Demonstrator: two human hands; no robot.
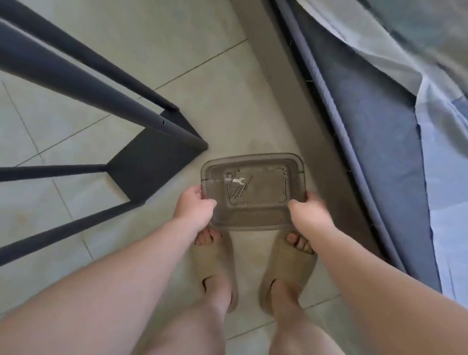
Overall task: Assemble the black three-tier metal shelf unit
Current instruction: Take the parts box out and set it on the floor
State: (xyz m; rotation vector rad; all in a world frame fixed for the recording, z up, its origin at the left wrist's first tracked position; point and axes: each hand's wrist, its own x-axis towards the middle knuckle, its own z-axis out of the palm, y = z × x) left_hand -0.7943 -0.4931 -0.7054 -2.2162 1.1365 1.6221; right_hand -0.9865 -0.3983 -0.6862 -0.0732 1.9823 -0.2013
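Hardware fetching seems the step: left hand (pixel 194 206) and right hand (pixel 309 213) each have a curled grip on the clear screw tray (pixel 252 190), beside the black shelf frame (pixel 152 164) on the floor (pixel 128 17). Next, probably, set it within reach.

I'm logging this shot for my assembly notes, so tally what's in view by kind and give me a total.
Clear plastic tray: 1
Small wrench in the tray: 1
Hands gripping the tray's ends: 2, left hand and right hand
Black metal shelf frame: 1
Tan slide sandals: 2
Total: 7; the tray's screws are too small to count.
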